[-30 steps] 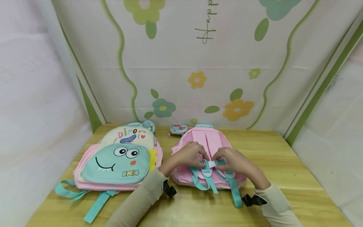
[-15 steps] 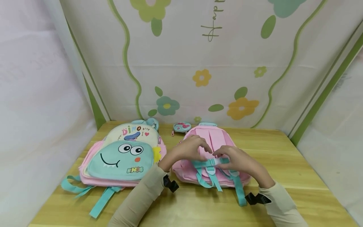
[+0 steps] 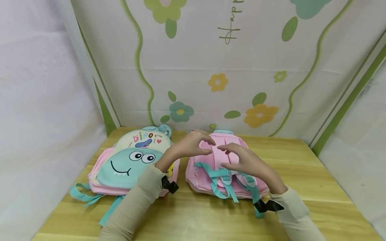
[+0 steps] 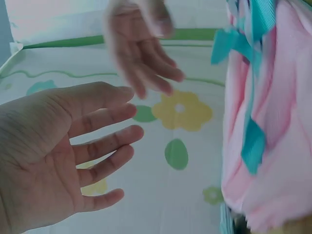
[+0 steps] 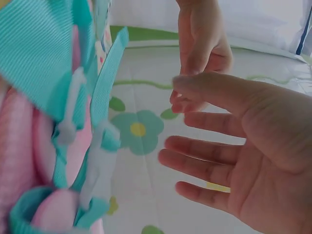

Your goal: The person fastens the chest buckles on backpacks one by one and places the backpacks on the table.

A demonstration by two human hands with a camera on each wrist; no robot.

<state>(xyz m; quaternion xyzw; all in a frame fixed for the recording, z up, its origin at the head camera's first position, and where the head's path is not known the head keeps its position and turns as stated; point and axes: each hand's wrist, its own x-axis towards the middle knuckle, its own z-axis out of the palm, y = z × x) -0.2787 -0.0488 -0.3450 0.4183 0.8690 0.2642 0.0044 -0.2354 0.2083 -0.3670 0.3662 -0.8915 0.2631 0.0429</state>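
On the right of the head view a pink backpack [image 3: 196,177] lies with its back panel and straps up. Teal webbing straps [image 3: 219,173] cross its lower part, joined near a pale buckle [image 3: 233,172] that is partly hidden by the right hand. My left hand [image 3: 193,144] hovers over the pack's upper left, fingers loosely bent and holding nothing. Facing it, my right hand [image 3: 248,160] hangs above the straps with thumb and fingers apart. Both wrist views show the left palm [image 4: 44,146] and right palm [image 5: 273,146] bare, away from the pack.
A second backpack [image 3: 126,174] with a teal dinosaur face lies on the left, partly behind the left forearm. Its teal straps [image 3: 80,191] trail onto the wooden table [image 3: 211,221]. A flower-printed cloth [image 3: 187,83] rises behind the table's far edge.
Both hands have let go of the straps and buckle and risen off the pink backpack. The left hand has moved up and left. The teal straps now lie loose across the pack.
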